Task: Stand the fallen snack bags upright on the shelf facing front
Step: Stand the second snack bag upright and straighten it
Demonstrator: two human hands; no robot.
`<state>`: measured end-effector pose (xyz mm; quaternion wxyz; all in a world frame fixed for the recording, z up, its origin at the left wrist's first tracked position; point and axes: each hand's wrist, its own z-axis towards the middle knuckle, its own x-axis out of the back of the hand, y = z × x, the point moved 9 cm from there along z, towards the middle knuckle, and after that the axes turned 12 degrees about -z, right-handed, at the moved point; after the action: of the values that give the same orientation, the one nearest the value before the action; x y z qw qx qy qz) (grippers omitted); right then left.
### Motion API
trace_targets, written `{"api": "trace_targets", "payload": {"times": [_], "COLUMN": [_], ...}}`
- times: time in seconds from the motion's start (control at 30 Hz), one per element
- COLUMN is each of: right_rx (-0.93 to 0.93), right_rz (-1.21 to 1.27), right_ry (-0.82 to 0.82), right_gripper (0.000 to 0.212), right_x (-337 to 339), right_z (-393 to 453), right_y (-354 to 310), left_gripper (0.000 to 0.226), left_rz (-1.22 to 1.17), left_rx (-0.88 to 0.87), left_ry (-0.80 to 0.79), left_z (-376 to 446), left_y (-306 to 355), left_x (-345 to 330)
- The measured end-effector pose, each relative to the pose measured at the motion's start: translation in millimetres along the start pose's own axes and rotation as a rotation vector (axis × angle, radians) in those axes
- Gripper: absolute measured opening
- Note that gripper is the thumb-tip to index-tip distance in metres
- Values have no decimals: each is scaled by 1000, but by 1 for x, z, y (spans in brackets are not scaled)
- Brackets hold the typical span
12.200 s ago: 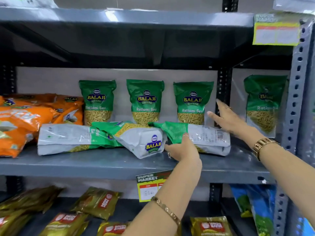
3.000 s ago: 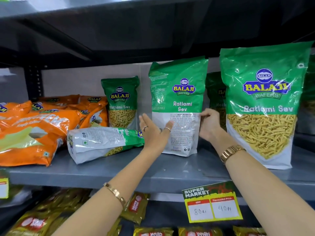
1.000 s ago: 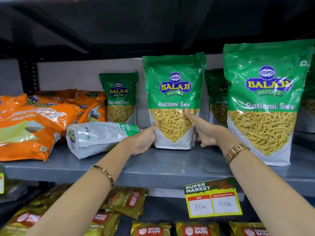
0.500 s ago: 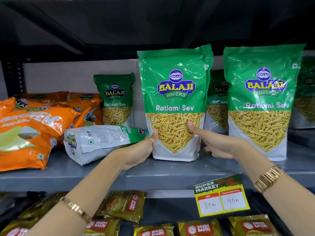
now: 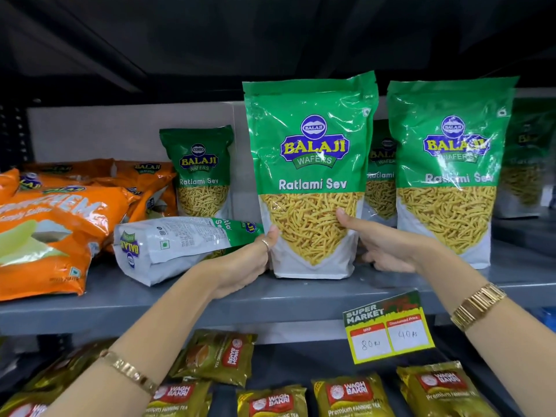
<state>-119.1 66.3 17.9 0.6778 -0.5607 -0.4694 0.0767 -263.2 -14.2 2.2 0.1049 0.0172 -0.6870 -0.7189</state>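
Note:
A green Balaji Ratlami Sev bag (image 5: 310, 152) stands upright on the grey shelf (image 5: 180, 308), front label toward me. My left hand (image 5: 240, 266) grips its lower left edge and my right hand (image 5: 388, 245) grips its lower right edge, thumb on the front. To its left, one more green bag (image 5: 177, 242) lies on its side, white back showing. Another upright bag (image 5: 448, 164) stands to the right, front facing. Further green bags (image 5: 200, 173) stand at the back of the shelf.
Orange snack bags (image 5: 51, 233) are piled at the shelf's left end. A yellow price tag (image 5: 388, 332) hangs on the shelf lip. Gold tea packets (image 5: 219, 356) fill the shelf below. The shelf above overhangs closely.
Three seconds ago the held bag showed its back; it has been turned front-facing. Over the last second both hands drew it forward toward the shelf's front edge.

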Motion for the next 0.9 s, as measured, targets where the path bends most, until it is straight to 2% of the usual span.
{"api": "trace_targets", "payload": {"times": [0.07,0.17,0.27,0.37,0.47,0.53,0.57,0.63,0.67,0.7,0.73,0.8,0.83,0.9], "right_rx": [2,-1,6,1,9,12,14,8,13,30,64,175,247,335], "right_rz": [12,-6,-3,11,33,49,73,141,176,214,239,226,211,169], "right_ry": [-12,-56,-85,-103,-102,-51,-21,72,162,278,419,709,810,969], "right_gripper": [87,101,105,101,89,82,86,105,107,99,82,44,36,37], "right_x": [0,-1,-3,-3,-1,2,5,10,14,21,29,48,49,47], "right_z": [1,1,0,-1,-5,-8,-8,-7,-9,-12,-17,-33,-42,-56], "right_y": [0,1,-1,-1,0,1,2,4,4,3,-2,-17,-29,-51], "left_gripper": [68,80,89,87,75,86,95,104,109,110,103,78,72,65], "left_rz": [-30,-24,43,132,99,74,70,50,38,53,91,195,242,317], "left_rx": [-28,-35,-3,97,75,37,20,-27,-56,-90,-133,-229,-265,-262], "left_ry": [11,-11,27,41,84,102,119,165,201,237,266,340,372,419], "left_z": [1,0,-4,-8,-8,-8,-10,-14,-17,-21,-28,-41,-49,-61], "left_y": [1,0,0,-9,-6,-3,-1,0,1,5,15,43,57,78], "left_x": [0,-2,1,1,2,2,3,12,20,28,35,49,60,81]}}
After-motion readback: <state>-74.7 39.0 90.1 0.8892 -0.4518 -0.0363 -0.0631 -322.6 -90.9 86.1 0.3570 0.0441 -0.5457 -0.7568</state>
